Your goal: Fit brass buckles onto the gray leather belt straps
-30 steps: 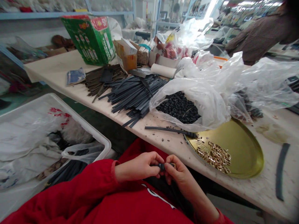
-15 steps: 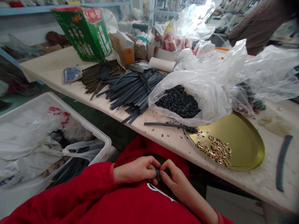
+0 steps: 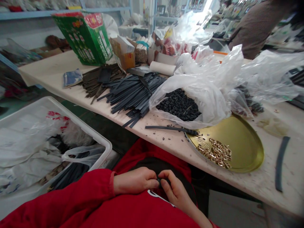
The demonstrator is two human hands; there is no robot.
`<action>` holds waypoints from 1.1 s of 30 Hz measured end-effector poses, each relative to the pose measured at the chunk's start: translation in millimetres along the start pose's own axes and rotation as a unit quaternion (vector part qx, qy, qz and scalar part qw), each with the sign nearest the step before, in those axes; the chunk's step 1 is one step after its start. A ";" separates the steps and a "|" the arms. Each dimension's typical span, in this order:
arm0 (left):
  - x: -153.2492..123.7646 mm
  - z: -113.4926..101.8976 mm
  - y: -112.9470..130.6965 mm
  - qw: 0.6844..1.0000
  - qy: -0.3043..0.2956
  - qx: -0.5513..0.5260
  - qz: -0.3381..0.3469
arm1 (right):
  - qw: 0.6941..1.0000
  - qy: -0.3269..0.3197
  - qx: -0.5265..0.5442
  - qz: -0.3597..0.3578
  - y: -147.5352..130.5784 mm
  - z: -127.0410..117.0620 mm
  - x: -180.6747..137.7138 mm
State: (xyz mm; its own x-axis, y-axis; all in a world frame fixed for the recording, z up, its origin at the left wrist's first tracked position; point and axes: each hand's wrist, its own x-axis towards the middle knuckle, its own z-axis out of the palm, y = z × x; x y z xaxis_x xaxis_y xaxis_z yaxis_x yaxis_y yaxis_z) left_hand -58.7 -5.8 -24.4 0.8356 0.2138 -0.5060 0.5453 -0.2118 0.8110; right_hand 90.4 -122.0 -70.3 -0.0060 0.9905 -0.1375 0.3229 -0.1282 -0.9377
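My left hand [image 3: 139, 181] and my right hand [image 3: 175, 189] meet low over my lap, fingertips almost touching. Both are closed in a pinch around a small dark piece [image 3: 159, 180]; most of it is hidden by the fingers, so its exact kind is unclear. On the table beyond lies a dark strap [image 3: 163, 128] with small loops around its right end. That end rests at the rim of a gold-coloured tray [image 3: 247, 142]. Small gold metal buckles [image 3: 217, 153] are heaped in the tray. Behind it, an open plastic bag [image 3: 213, 107] holds many small black pieces [image 3: 179, 104].
Dark flat strips [image 3: 135, 91] are piled on the table [image 3: 244, 185], with brownish strips [image 3: 95, 79] beside them. A green box [image 3: 83, 39] stands at the back left. A white bin [image 3: 108, 148] is at my left. Another person's sleeve [image 3: 256, 28] shows at the upper right.
The view has shifted slightly. My hands have drawn closer together and turned a little, and less of the dark piece shows between my fingers.
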 end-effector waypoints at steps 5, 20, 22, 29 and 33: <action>-0.4 3.5 0.6 0.999 -0.007 0.041 0.028 | 0.998 0.033 0.055 0.012 6.4 12.0 -3.4; 81.9 -82.9 42.2 0.908 0.294 0.282 0.096 | 0.914 0.272 -0.264 0.144 0.1 -141.6 65.9; 104.1 -88.4 37.6 0.893 0.313 0.303 0.112 | 0.892 0.259 -0.317 0.192 11.8 -166.6 78.3; 125.1 -104.1 20.4 0.836 0.358 0.393 0.133 | 0.887 0.212 -0.350 0.215 51.6 -186.4 86.0; 96.9 -150.9 8.9 0.779 0.463 0.422 -0.045 | 0.894 0.198 -0.350 0.199 61.7 -189.7 81.7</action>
State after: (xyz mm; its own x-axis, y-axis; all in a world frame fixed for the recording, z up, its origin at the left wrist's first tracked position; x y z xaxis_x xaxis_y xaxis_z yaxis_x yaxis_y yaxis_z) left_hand 17.1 156.9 -21.9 0.5990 0.7767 0.1948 0.7744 -0.6238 0.1061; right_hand 289.4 -39.5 -78.9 0.5318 0.8312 -0.1623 0.7386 -0.5489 -0.3913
